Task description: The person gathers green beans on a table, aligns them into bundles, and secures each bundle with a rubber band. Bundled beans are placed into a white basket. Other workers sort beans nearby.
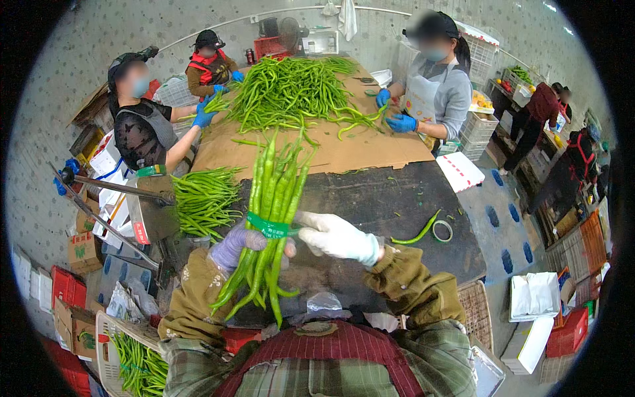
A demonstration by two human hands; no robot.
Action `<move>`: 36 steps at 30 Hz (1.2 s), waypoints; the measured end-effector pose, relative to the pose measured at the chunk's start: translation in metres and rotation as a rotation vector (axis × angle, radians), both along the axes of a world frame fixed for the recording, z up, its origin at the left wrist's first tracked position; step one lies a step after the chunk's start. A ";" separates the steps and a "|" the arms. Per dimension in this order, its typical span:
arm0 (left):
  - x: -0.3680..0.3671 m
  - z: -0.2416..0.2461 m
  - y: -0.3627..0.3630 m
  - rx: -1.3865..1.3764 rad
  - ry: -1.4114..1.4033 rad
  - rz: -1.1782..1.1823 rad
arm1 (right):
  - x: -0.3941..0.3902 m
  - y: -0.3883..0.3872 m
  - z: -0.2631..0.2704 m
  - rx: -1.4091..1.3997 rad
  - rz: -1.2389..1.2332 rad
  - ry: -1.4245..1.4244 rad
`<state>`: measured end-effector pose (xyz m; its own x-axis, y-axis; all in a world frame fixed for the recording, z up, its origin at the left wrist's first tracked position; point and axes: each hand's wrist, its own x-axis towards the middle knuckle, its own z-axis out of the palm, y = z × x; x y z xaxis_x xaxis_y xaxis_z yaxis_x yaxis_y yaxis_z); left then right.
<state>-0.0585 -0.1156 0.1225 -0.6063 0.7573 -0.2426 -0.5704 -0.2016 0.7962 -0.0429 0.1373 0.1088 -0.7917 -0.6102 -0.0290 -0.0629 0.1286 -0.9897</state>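
A bundle of long green chili peppers (275,191) is raised upright before me, its lower ends spreading downward. My left hand (238,248), in a purple glove, grips it around the lower middle. A band of printed green tape (268,226) wraps the bundle just above that grip. My right hand (337,238), in a white glove, pinches the tape's short end at the bundle's right side; its fingertips partly hide that end. On the dark tabletop (357,198) to the right lie a single green pepper (419,231) and a roll of tape (442,231).
A large pepper heap (292,92) covers the cardboard (377,144) at the far end. A smaller pile (206,198) sits left, beside a metal stand (149,198). Co-workers in blue gloves (402,123) flank the table. A crate (106,347) holds peppers at lower left.
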 end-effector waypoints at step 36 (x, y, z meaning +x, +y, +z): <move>0.431 0.038 -0.380 -2.217 0.918 0.804 | 0.080 -0.118 -0.239 0.721 -0.212 0.715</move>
